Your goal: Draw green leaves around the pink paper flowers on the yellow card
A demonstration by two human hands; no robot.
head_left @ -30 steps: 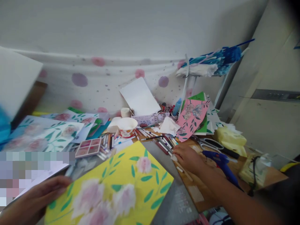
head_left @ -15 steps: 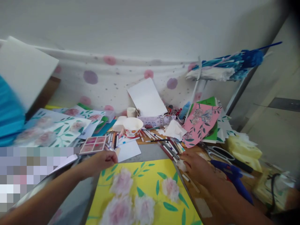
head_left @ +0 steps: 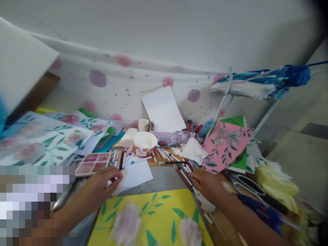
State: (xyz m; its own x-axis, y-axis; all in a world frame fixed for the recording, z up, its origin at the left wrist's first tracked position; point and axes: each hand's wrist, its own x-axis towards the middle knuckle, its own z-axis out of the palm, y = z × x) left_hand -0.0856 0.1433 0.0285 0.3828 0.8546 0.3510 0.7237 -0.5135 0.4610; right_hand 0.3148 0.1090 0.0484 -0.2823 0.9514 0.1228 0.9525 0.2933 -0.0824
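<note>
A yellow sheet painted with pink flowers and green leaves lies in front of me on the grey table. My left hand rests at its upper left corner, fingers curled toward the pens beside a pink paint palette and a blank white card; what it holds is unclear. My right hand lies at the sheet's right edge among loose pens, fingers bent over a white scrap.
A paper bowl, small cup and white cards stand at the back. Flower paintings are stacked at left, a pink painted card at right. Scissors, a blue glue gun and yellow sponges lie right.
The yellow sheet has slid toward me and to the right. My left hand went from the sheet's lower left up to the pens near the palette. My right hand stayed near the pens.
</note>
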